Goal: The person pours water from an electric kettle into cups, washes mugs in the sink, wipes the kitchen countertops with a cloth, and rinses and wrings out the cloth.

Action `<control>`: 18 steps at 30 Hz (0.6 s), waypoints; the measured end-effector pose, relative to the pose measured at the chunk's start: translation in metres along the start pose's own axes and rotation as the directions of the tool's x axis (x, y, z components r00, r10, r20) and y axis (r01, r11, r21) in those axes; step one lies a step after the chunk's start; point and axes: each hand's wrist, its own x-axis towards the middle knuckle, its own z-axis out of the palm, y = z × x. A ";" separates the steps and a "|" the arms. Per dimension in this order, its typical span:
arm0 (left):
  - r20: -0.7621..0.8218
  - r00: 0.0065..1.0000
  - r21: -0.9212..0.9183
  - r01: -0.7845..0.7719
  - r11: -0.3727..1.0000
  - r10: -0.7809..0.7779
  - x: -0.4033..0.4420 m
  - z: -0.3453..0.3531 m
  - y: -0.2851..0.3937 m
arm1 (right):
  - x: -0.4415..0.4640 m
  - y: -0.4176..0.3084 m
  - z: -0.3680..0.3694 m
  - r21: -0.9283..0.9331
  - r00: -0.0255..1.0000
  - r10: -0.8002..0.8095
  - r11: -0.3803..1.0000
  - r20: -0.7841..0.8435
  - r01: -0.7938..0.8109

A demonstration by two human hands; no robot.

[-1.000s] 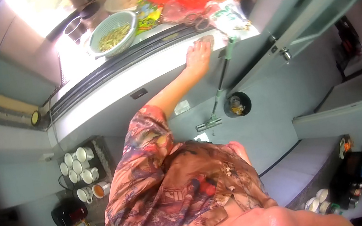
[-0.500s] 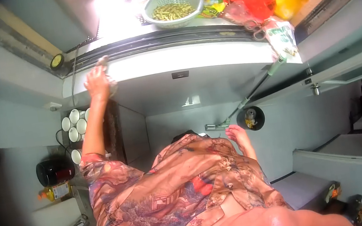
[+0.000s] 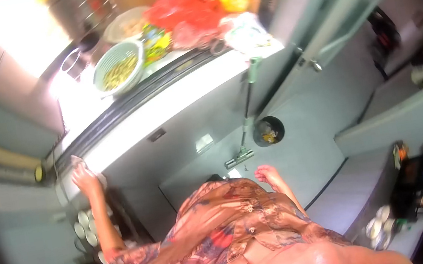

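Observation:
At the left end of the white ledge (image 3: 130, 127), my left hand (image 3: 86, 180) is closed over a greyish cloth (image 3: 76, 160). Bits of the cloth stick out past the fingertips and beside the hand, just below the dark sliding track (image 3: 104, 120). My right hand (image 3: 267, 174) hangs in front of my body above the floor, nothing visible in it, its fingers loosely bent and slightly blurred. Nearest to it are the flat head of a green-handled mop (image 3: 239, 159) and a dark bin (image 3: 268, 130) with rubbish inside.
Beyond the track stand a green colander (image 3: 138, 60) of green pods, a bowl (image 3: 113, 32) and a red plastic bag (image 3: 184, 12). White cups (image 3: 83, 224) are stacked below my left arm. An open door panel (image 3: 339, 29) is at the right.
The view has turned and tilted, so the ledge now slopes down to the left. My left hand stays with the cloth near the ledge's left end. My right hand's fingers look more bent.

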 end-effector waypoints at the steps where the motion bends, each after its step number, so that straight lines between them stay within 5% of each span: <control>1: -0.122 0.986 -0.105 -0.130 0.986 0.117 -0.005 -0.003 0.029 | -0.004 0.004 -0.004 0.002 1.000 0.023 1.000 -0.010 -0.023; 2: -0.199 0.969 -0.228 -0.188 0.955 0.143 -0.009 -0.008 0.066 | -0.006 0.008 -0.007 0.006 0.999 0.029 1.000 -0.030 -0.028; 3: 0.020 1.000 -0.536 -0.009 0.844 0.023 -0.008 -0.006 0.099 | -0.007 0.012 -0.010 0.037 0.998 0.019 0.999 -0.053 -0.017; 4: -0.123 0.957 -0.316 -0.289 0.904 0.263 -0.009 -0.008 0.136 | -0.007 0.017 -0.013 0.066 0.999 0.017 0.998 -0.051 -0.014; 9: -0.236 0.801 -0.429 -0.594 0.680 0.550 0.001 -0.019 0.303 | -0.019 0.026 -0.012 0.138 0.998 0.006 0.990 -0.066 0.003; 14: -0.205 0.660 -0.489 -0.709 0.508 0.723 0.008 -0.030 0.454 | -0.025 0.046 -0.010 0.185 0.996 0.012 0.983 -0.085 0.004; 15: -0.420 0.634 -0.444 -0.768 0.462 0.650 0.008 -0.020 0.484 | -0.025 0.048 -0.008 0.177 0.997 0.014 0.984 -0.080 0.001; 18: -0.212 0.625 -0.628 -0.676 0.386 0.751 0.013 -0.067 0.517 | -0.027 0.052 -0.006 0.152 0.995 0.038 0.988 -0.092 -0.024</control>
